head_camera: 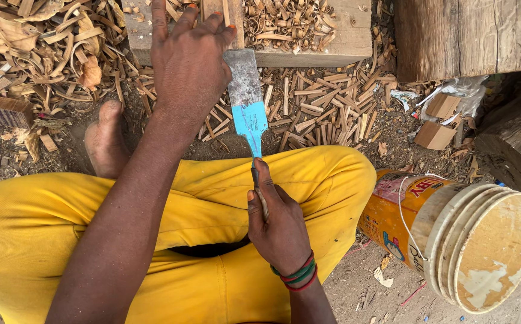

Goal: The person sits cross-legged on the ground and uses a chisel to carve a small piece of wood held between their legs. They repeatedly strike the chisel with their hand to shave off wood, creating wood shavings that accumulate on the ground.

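Upper centre of the frame: left hand (190,63) lies palm down, fingers spread and reaching up onto a pale wooden block (344,45). Fingertips touch a narrow upright strip of wood (232,13) standing against the block; whether they pinch it I cannot tell, the hand hides the contact.

Centre of the frame: right hand (279,227) is closed around the handle of a cleaver-like blade (247,99), thumb laid along the handle. Blade runs upward from the fist; lower part painted light blue, upper part bare grey metal, its top edge just beside the left fingertips and touching the block face. Wrist of the right hand carries red and green bangles (297,274).

Lower half of the frame: person sits cross-legged in yellow trousers (200,198); one bare foot (103,141) rests on the dirt at middle left.

Ground: short cut wood sticks (320,114) piled just below the block, right of the blade. Curled shavings (44,54) fill the upper left, more lie on top of the block.

Lower right: orange plastic bucket (452,234) on its side, mouth toward lower right, near the right knee. Upper right: heavy timber (464,36), with scraps of cardboard (434,135) beneath it
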